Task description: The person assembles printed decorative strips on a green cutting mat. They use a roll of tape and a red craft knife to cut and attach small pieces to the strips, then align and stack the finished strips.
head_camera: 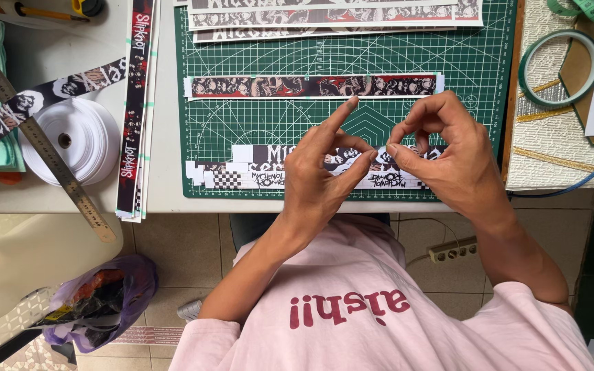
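- The left hand and the right hand hover close together over the lower middle of the green cutting mat, thumb and forefinger of each pinched toward the other.
- Between the fingertips something very small seems to be held, perhaps a bit of tape or a strip end; it is too small to tell, so I cannot say for sure that either hand is clamped on anything.
- Just under the hands, at the lower centre of the frame, lies a black-and-white printed strip, flat on the mat, partly hidden by the fingers.
- This strip looks thin, light and limp, like printed ribbon or paper: it would likely curl or flutter, and crease if pinched hard. I judge that it is best taken at one end or along an edge with fingertips, and kept flat.
- Above it, mid-frame, a red-and-black printed strip lies straight across the mat; more strips lie at the top edge.
- At the left sit a white ribbon roll, a steel ruler laid diagonally, and a vertical stack of strips.
- At upper right a green tape roll rests on a pale cloth.
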